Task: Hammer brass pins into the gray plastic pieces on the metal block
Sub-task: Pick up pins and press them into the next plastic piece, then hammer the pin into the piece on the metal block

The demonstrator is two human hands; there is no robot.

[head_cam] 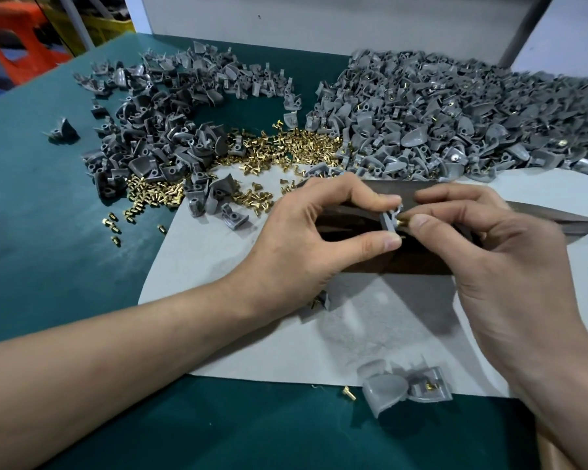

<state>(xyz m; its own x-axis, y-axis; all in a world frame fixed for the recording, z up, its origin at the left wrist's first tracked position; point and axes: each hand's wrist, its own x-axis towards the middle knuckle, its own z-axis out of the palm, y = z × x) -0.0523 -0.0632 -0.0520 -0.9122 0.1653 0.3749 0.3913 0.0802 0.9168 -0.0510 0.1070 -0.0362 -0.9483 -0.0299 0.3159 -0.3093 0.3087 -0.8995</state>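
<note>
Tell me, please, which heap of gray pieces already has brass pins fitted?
The larger, paler right heap: brass heads glint among its pieces. The darker left heap shows only empty holes.

no legible text, labels, numbers or signs

1 wide-angle camera, worn on my head, looks forward and down across the green table. It sits close above my left hand and right hand at frame centre. The gray piles lie farther off, before the white wall.
</note>
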